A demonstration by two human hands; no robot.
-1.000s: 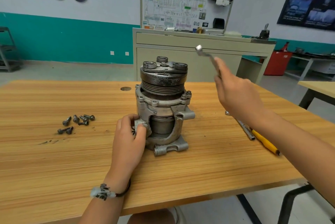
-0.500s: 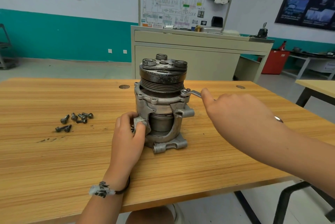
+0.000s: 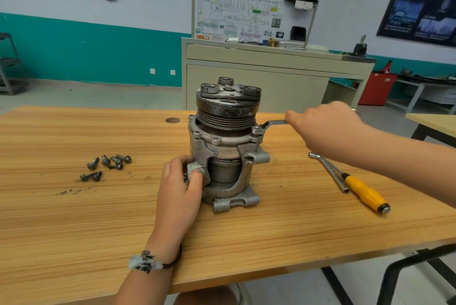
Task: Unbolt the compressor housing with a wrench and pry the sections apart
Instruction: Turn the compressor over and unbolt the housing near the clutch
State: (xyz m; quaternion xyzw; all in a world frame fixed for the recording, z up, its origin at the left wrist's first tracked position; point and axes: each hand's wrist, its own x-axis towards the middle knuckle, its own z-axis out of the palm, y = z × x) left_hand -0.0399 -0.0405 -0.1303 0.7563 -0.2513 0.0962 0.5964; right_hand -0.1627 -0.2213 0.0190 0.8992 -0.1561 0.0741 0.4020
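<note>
My left hand [image 3: 179, 188] is gripping a lug on the near left side of the compressor housing [image 3: 223, 146], with thumb and fingers curling round the grey casting, and a dark band with a pale charm [image 3: 145, 261] is sitting on that wrist. My right hand [image 3: 323, 126] is wrapping closed round the handle of the wrench [image 3: 271, 124], which is lying roughly level. Its ring end is sitting on a bolt [image 3: 256, 129] at the right side of the upper flange, just below the grooved pulley. The compressor is standing upright, pulley uppermost, around the middle of the table [image 3: 74, 218], about midway between its near and far edges. Toward the left edge, well apart from the housing, a scatter of loose bolts [image 3: 108, 165] is lying on the wood. Toward the right edge, under my right forearm, an angled metal socket bar [image 3: 328, 168] is lying just beside a yellow-handled screwdriver [image 3: 365, 193], whose handle is pointing to the near right corner. Beyond the far edge a beige cabinet [image 3: 271, 75] is standing with a wiring-diagram board on top
</note>
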